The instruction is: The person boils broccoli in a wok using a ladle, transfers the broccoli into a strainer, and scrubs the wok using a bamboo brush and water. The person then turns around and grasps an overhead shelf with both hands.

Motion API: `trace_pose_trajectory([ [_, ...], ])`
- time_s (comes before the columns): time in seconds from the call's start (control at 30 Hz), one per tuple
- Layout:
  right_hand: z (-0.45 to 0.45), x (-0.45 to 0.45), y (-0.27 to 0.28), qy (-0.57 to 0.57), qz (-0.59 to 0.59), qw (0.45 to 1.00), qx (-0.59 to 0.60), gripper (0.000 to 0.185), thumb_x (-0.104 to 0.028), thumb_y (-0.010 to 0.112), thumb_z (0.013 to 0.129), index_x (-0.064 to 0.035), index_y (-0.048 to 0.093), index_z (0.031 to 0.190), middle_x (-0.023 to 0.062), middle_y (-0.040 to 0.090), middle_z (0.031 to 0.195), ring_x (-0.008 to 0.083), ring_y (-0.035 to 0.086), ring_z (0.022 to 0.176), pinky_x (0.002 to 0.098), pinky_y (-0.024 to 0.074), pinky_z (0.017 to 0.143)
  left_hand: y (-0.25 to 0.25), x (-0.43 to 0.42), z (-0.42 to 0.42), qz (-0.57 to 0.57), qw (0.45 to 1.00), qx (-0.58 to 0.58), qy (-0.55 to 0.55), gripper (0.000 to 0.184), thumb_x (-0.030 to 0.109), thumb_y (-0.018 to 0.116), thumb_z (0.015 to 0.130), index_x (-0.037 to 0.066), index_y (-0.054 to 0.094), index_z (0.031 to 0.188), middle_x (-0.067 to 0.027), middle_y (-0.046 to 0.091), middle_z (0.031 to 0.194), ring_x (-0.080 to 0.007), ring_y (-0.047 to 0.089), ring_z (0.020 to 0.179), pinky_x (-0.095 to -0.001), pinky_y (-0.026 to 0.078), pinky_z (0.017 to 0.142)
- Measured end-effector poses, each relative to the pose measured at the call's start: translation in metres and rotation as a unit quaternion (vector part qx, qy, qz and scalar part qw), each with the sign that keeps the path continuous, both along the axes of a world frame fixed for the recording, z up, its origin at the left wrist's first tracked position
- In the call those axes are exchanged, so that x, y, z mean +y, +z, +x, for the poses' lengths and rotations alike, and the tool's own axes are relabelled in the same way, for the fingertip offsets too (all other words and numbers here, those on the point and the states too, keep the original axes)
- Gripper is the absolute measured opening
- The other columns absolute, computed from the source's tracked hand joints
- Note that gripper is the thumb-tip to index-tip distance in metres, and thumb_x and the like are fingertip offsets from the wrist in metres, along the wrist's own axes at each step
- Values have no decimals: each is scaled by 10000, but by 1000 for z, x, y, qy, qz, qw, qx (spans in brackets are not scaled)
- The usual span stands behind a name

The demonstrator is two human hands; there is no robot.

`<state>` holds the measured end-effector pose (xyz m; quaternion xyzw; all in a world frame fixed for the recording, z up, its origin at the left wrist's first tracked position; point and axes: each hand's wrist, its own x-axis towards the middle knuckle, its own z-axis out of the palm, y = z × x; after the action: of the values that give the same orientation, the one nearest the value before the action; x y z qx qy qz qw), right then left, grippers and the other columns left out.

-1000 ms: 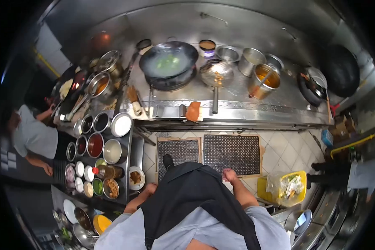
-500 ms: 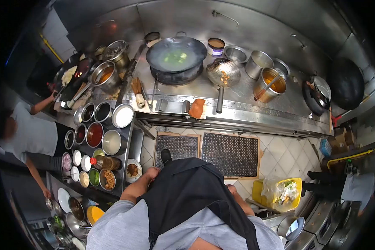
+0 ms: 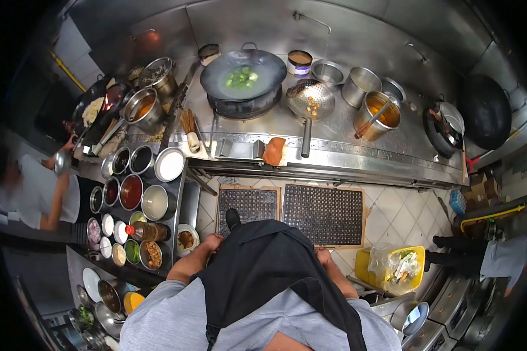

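Observation:
My left hand hangs at the left edge of my black apron, close to a white bowl of brown food on a lower shelf. My right hand is at the apron's other side, above the floor. The apron partly covers both hands, and their fingers cannot be made out. Ahead, a large wok on a burner holds steaming liquid with green vegetables. Right of it, a perforated strainer with brown pieces in it lies on the steel range.
Pots of sauces and ingredients fill the left counter. Beyond it, a co-worker holds a metal ladle near a second wok. A yellow bin stands at right, with another person beyond. Rubber mats cover the floor ahead.
The co-worker at left has swung an arm up from the lower counter, now with a ladle. My right hand has shifted slightly upward. The greens in the wok show more clearly.

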<state>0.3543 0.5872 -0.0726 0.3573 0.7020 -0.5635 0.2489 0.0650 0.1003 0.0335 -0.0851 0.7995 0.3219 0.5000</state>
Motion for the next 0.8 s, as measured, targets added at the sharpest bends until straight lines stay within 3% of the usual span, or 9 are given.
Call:
trace_pose_trajectory([
  [0.07, 0, 4, -4, -6, -2, 1000, -9, 249, -295, 544, 954, -170, 627, 1153, 39, 702, 971, 183, 675, 751, 381, 508, 626, 1, 0, -2, 9, 1000, -4, 13, 245, 240, 573, 909, 185, 743, 1077, -21, 642, 724, -152, 576, 576, -356, 490, 462],
  [0.17, -14, 3, 34, -36, -20, 998, -55, 252, -304, 546, 952, -170, 623, 1151, 41, 702, 967, 184, 675, 750, 382, 507, 625, -9, -4, -4, 4, 1000, -9, 30, 245, 240, 576, 906, 184, 739, 1079, -21, 644, 727, -158, 577, 578, -354, 492, 475],
  [0.5, -3, 2, 6, 1, -15, 1000, -12, 272, -274, 529, 939, -178, 630, 1173, 43, 695, 985, 196, 665, 783, 402, 508, 672, 9, 1, -9, -26, 999, -7, -22, 248, 257, 557, 916, 177, 736, 1068, -30, 656, 739, -166, 595, 585, -354, 506, 484],
  [0.8, 0, 1, -8, 7, -18, 1000, 8, 258, -244, 530, 928, -188, 636, 1156, 35, 694, 974, 198, 665, 785, 419, 505, 691, 6, 5, -13, -18, 1000, -10, 1, 221, 269, 557, 919, 170, 721, 1029, -24, 631, 675, -161, 568, 521, -344, 499, 462],
])
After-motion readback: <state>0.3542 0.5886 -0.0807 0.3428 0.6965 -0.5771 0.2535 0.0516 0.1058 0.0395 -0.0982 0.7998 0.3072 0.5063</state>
